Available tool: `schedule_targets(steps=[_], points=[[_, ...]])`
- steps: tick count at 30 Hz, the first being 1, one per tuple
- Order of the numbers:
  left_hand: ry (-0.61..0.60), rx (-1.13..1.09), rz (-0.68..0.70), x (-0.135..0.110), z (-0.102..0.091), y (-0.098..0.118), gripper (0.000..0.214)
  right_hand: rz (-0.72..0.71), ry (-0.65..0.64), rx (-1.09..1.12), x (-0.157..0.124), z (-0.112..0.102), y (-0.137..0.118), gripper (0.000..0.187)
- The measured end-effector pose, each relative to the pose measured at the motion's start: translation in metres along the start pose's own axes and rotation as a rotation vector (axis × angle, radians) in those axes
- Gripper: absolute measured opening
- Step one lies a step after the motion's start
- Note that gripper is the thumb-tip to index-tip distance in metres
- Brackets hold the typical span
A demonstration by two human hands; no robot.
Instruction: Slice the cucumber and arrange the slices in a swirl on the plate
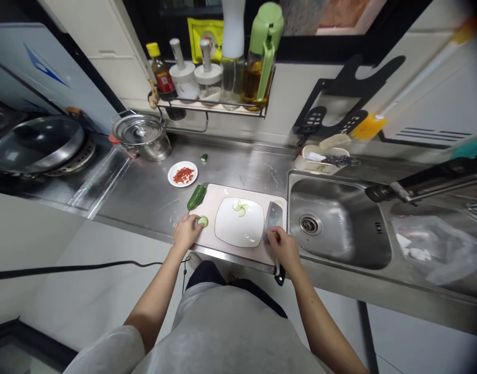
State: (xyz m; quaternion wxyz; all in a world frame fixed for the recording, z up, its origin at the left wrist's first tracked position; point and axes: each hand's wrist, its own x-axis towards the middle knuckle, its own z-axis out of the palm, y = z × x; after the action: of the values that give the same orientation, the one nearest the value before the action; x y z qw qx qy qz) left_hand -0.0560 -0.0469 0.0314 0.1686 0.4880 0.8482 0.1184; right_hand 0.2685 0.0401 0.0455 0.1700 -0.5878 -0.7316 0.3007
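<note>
A pale cutting board [218, 200] lies on the steel counter in front of me. On it sits a square white plate [238, 226] with a few cucumber slices [240, 208] near its far edge. My left hand [187, 231] rests at the board's left edge, its fingers pinching a cucumber slice [203, 222]. Half a cucumber [196, 197] lies just beyond that hand. My right hand [284, 248] is closed on the handle of a cleaver [273, 217], whose blade lies on the board beside the plate's right side.
A small white dish of red bits [182, 174] and a cucumber end [204, 157] lie behind the board. A lidded pot [142, 135] and a wok [38, 143] stand to the left. The sink [339, 223] is on the right; a rack of bottles [215, 78] hangs behind.
</note>
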Motion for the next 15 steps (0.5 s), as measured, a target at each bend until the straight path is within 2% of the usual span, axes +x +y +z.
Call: schedule_targets(steps=[10,13,15], points=[[0.004,-0.040,0.000,0.004,-0.003,0.008,0.009,-0.022,-0.019,0.009,0.003,0.006,-0.015,0.033],[-0.005,-0.184,-0.031,0.005,-0.005,0.008,0.004,-0.012,-0.008,0.017,0.002,0.005,-0.026,0.032],[-0.027,-0.380,-0.050,0.005,-0.008,0.011,0.006,-0.007,0.003,0.034,0.000,0.005,-0.034,0.032]])
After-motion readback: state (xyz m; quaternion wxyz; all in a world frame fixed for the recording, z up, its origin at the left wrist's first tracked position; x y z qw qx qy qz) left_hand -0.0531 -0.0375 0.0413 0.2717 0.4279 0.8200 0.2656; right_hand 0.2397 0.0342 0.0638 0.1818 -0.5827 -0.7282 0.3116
